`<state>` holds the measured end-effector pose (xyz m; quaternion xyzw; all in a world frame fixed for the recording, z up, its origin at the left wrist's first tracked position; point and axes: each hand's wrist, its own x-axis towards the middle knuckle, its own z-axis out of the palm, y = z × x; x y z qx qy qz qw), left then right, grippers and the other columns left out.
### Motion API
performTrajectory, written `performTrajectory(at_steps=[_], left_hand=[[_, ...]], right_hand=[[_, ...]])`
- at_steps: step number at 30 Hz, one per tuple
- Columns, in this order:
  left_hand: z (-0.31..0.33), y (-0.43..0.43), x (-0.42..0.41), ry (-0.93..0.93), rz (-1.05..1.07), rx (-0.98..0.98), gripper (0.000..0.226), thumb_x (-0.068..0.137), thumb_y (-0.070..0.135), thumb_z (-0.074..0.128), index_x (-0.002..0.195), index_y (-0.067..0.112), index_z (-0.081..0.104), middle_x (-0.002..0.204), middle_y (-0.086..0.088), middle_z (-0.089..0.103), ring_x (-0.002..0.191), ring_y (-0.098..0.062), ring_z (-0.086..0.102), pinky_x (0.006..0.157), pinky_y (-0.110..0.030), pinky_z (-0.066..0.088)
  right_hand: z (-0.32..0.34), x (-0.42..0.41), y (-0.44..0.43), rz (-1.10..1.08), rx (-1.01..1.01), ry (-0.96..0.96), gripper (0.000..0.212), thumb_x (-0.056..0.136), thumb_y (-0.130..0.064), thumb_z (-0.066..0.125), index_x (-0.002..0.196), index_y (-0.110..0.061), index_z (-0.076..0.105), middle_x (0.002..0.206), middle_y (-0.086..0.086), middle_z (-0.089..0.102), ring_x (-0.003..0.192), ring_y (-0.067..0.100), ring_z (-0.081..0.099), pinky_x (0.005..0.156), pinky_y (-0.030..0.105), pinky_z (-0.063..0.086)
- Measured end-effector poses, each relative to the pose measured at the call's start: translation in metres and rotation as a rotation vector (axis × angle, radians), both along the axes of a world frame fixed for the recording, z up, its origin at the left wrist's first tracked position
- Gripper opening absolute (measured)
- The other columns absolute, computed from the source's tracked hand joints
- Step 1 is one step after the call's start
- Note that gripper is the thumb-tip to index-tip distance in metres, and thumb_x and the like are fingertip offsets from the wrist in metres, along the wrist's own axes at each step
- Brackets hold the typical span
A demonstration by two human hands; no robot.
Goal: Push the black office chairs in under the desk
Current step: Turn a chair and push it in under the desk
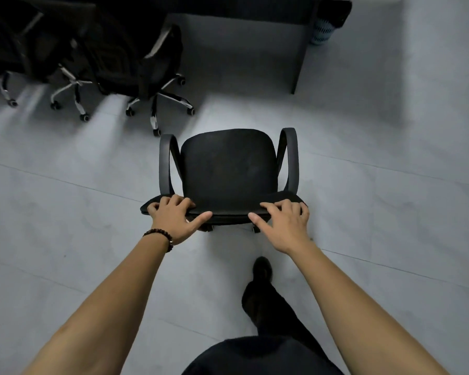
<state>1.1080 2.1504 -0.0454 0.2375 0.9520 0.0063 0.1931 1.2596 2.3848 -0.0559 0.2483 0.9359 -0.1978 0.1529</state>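
Black chair (pixel 229 169) backrest edge under both hands.

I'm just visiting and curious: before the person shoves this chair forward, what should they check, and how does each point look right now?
1. Both hands on the backrest: left hand and right hand rest on its top edge. Ok.
2. Chair faces the open gap under the desk. Ok.
3. Floor ahead free of obstacles. Ok.
4. Armrests clear the neighbouring chair at left. Looks ok, but close.
5. Armrests fit under the desk. Cannot tell.
6. Castors roll freely: hidden beneath the seat. Cannot tell.
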Motion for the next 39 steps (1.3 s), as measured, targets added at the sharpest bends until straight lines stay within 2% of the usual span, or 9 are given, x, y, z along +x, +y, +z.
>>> performTrajectory(at_steps=[4, 13, 18, 22, 24, 32, 39], left_hand=[[0.003, 0.022, -0.063, -0.021, 0.012, -0.017, 0.082, 0.068, 0.087, 0.013, 0.112, 0.036, 0.058, 0.123, 0.005, 0.052, 0.117, -0.021, 0.04, 0.097, -0.045, 0.023], [-0.002, 0.055, -0.213, -0.016, -0.067, 0.008, 0.091, 0.064, 0.091, 0.006, 0.11, 0.035, 0.06, 0.121, 0.007, 0.055, 0.119, -0.02, 0.041, 0.099, -0.046, 0.022], [-0.005, 0.08, -0.321, -0.003, -0.162, 0.011, 0.085, 0.068, 0.09, 0.011, 0.111, 0.035, 0.06, 0.121, 0.008, 0.056, 0.121, -0.02, 0.04, 0.1, -0.047, 0.022], [-0.006, 0.102, -0.396, -0.023, -0.212, 0.043, 0.079, 0.072, 0.088, 0.018, 0.111, 0.034, 0.061, 0.121, 0.008, 0.057, 0.12, -0.02, 0.041, 0.1, -0.047, 0.021], [-0.008, 0.114, -0.427, -0.012, -0.239, 0.059, 0.08, 0.071, 0.088, 0.018, 0.109, 0.033, 0.062, 0.118, 0.008, 0.057, 0.118, -0.02, 0.041, 0.1, -0.047, 0.021], [-0.011, 0.163, -0.519, 0.045, -0.309, 0.096, 0.08, 0.071, 0.088, 0.019, 0.106, 0.031, 0.063, 0.115, 0.006, 0.058, 0.116, -0.022, 0.043, 0.1, -0.049, 0.021], [-0.007, 0.206, -0.563, 0.036, -0.303, 0.059, 0.083, 0.069, 0.09, 0.017, 0.108, 0.032, 0.062, 0.114, 0.004, 0.057, 0.113, -0.022, 0.044, 0.101, -0.048, 0.022]], right_hand=[[0.004, -0.067, 0.029, 0.02, -0.04, -0.066, 0.072, 0.086, -0.08, 0.023, 0.14, -0.039, 0.047, 0.128, 0.001, 0.046, 0.125, 0.027, 0.033, 0.113, 0.043, 0.017], [0.005, -0.193, 0.051, -0.036, -0.009, -0.062, 0.07, 0.085, -0.08, 0.02, 0.135, -0.041, 0.049, 0.12, -0.002, 0.045, 0.116, 0.022, 0.036, 0.107, 0.039, 0.02], [0.006, -0.282, 0.057, -0.163, -0.023, -0.057, 0.072, 0.085, -0.08, 0.02, 0.136, -0.039, 0.049, 0.127, -0.001, 0.046, 0.124, 0.024, 0.033, 0.112, 0.04, 0.017], [0.007, -0.35, 0.067, -0.228, -0.023, -0.057, 0.071, 0.087, -0.078, 0.022, 0.138, -0.035, 0.046, 0.137, 0.002, 0.043, 0.136, 0.025, 0.027, 0.118, 0.043, 0.005], [0.007, -0.376, 0.077, -0.24, -0.033, -0.075, 0.071, 0.087, -0.078, 0.021, 0.14, -0.036, 0.045, 0.14, 0.002, 0.042, 0.137, 0.025, 0.026, 0.118, 0.043, 0.004], [0.003, -0.452, 0.11, -0.287, -0.016, -0.064, 0.064, 0.091, -0.072, 0.024, 0.14, -0.035, 0.043, 0.139, 0.003, 0.043, 0.136, 0.025, 0.025, 0.118, 0.042, 0.008], [0.0, -0.496, 0.153, -0.274, 0.023, -0.075, 0.065, 0.089, -0.074, 0.023, 0.138, -0.036, 0.043, 0.131, 0.003, 0.045, 0.127, 0.026, 0.032, 0.113, 0.042, 0.017]])
